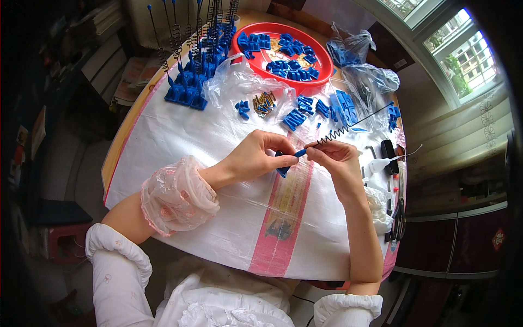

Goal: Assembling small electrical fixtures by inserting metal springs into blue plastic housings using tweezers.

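Over the middle of the table my two hands meet at a small blue plastic piece. My left hand (263, 155) is closed on a blue plastic part (283, 171), which shows partly below its fingers. Between thumb and finger, my right hand (339, 161) pinches the base of a black coil spring (333, 133). The spring ends in a long straight rod slanting up to the right. A blue tip (300, 153) at the spring's lower end lies between both hands' fingertips. Where it touches the left hand's part is hidden by the fingers.
Blue bases with upright springs (186, 95) stand at the far left. Behind the hands are a red basin (328, 57) of blue parts, brass-coloured pieces (263, 103) on a plastic bag (223, 82), and loose blue clips (294, 119). A white squeeze bottle (377, 164) and scissors (399, 213) lie right.
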`<state>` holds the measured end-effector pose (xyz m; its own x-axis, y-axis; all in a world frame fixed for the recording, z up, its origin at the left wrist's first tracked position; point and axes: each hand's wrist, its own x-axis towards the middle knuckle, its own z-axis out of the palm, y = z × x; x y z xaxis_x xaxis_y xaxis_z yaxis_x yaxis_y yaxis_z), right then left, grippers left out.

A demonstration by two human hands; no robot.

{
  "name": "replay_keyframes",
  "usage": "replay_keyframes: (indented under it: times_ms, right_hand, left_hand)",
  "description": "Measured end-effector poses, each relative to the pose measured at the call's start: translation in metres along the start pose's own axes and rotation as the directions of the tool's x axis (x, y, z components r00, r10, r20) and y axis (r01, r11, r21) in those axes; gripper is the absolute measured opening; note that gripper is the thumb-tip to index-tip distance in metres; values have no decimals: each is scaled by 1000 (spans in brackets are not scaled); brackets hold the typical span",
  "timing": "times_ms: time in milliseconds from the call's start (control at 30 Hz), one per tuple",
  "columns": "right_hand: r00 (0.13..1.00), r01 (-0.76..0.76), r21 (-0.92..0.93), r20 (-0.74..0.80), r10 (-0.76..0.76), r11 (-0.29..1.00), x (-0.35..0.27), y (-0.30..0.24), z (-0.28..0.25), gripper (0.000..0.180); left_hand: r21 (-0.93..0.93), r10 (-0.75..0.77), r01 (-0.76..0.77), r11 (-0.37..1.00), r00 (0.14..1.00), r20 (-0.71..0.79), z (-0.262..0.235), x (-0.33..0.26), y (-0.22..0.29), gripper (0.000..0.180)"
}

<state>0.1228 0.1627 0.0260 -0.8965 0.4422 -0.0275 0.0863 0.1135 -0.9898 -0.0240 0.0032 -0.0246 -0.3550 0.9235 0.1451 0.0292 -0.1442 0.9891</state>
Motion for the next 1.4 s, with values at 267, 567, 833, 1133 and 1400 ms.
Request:
replay_keyframes:
  times_ms: [267, 567, 833, 1133, 1400]
  right_hand:
    - [1000, 12, 20, -1, -12, 1000, 1, 2, 3, 17]
    - [998, 58, -2, 4, -58, 998, 1, 8, 6, 15]
    - [998, 63, 18, -10, -63, 998, 1, 11, 7, 12]
    - [998, 61, 3, -21, -61, 998, 1, 13, 8, 13]
    - [998, 68, -11, -18, -68, 998, 0, 12, 9, 12]
  left_hand:
    - [-27, -51, 50, 998, 998, -47, 0, -1, 3, 19]
    - [-65, -58, 54, 996, 996, -62, 1, -1, 1, 21]
    - [-48, -45, 42, 998, 998, -50, 1, -1, 1, 20]
    - [-48, -45, 43, 998, 998, -48, 1, -1, 2, 19]
    - [-21, -27, 26, 999, 998, -48, 1, -2, 3, 19]
